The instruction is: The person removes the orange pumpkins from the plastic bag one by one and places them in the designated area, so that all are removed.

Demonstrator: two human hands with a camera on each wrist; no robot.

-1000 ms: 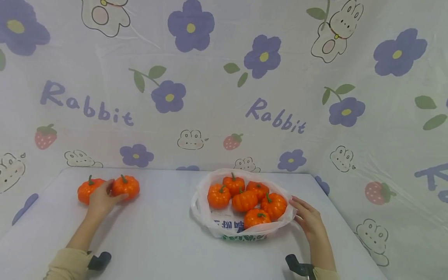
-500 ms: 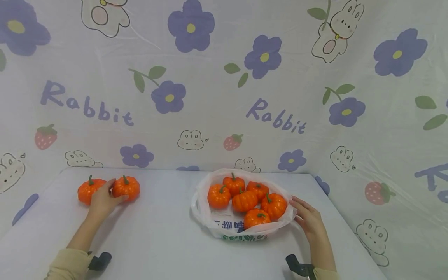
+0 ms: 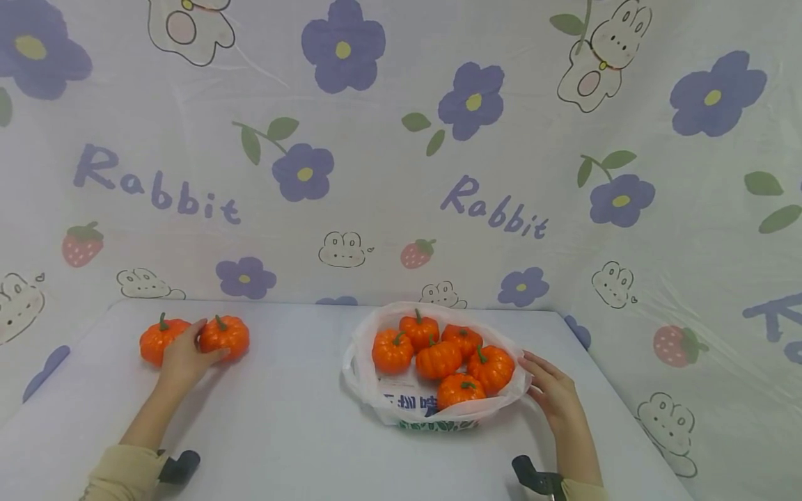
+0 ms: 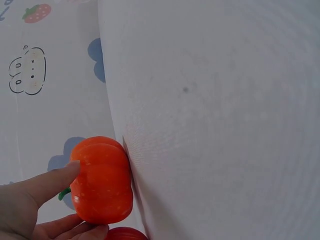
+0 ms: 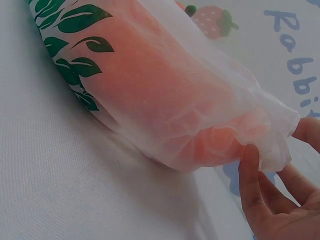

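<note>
Fingers of my left hand [image 3: 182, 358] curl around one toy pumpkin [image 3: 225, 337] at ten o'clock; my right hand [image 3: 554, 396], fingers straight, touches the plastic bag [image 3: 401, 407] at three o'clock.

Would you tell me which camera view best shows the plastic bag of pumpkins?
The head view: the whole plastic bag lies open on the table, six pumpkins inside, right hand at its edge. The right wrist view shows only its translucent side with green leaf print. The left wrist view misses it.
</note>
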